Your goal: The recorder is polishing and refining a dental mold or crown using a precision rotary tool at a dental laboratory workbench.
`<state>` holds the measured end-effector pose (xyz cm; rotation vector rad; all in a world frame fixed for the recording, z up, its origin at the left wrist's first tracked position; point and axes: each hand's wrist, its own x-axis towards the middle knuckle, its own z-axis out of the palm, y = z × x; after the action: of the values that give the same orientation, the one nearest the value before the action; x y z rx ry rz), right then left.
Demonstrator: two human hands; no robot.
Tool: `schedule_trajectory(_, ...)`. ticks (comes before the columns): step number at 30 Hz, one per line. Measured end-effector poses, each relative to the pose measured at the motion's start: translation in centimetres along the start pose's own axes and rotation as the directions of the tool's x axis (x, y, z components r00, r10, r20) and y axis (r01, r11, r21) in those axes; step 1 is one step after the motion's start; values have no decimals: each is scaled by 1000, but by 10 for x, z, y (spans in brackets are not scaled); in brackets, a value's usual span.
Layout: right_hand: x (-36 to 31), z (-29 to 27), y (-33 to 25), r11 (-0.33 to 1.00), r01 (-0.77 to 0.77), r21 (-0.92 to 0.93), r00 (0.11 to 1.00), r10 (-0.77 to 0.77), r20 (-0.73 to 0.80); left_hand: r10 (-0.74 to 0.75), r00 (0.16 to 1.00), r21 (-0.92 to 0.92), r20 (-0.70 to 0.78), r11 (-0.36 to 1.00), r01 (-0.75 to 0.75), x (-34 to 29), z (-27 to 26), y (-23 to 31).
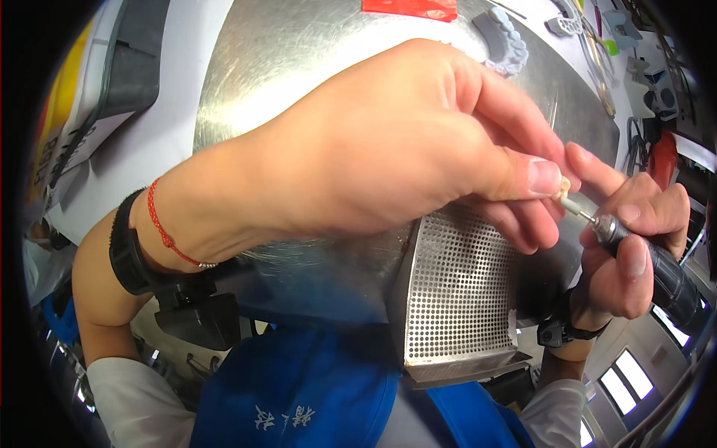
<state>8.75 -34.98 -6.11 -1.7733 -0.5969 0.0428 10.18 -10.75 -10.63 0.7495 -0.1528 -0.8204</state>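
Observation:
Between thumb and fingers, my left hand (418, 134) pinches a small cream-coloured dental crown (564, 187). My right hand (631, 246) is wrapped round a dark rotary handpiece (657, 272). Its thin metal shank carries a pale grinding tip (571, 205), which meets the underside of the crown or sits right against it. Both hands are close together at the right, above a perforated metal plate (463, 284). My left fingers partly hide the crown.
A steel work surface (328, 52) lies beneath my hands. Toward the back stand a grey dental model (504, 45) and a red flat piece (411, 7). At the far left is a dark box-like object (134, 60); tools and cables crowd the far right.

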Motion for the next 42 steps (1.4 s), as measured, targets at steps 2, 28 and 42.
schedule_trajectory(2,0,0,2,1000,1,11,1000,-1,12,7,1000,-46,14,999,-6,-1,-1,-2)
schedule_trajectory(28,1,6,-7,993,-113,20,992,114,-50,-17,1000,103,15,995,15,0,-2,3)
schedule_trajectory(42,2,-3,-3,951,-22,310,999,29,-17,-54,999,90,11,995,52,5,3,0)
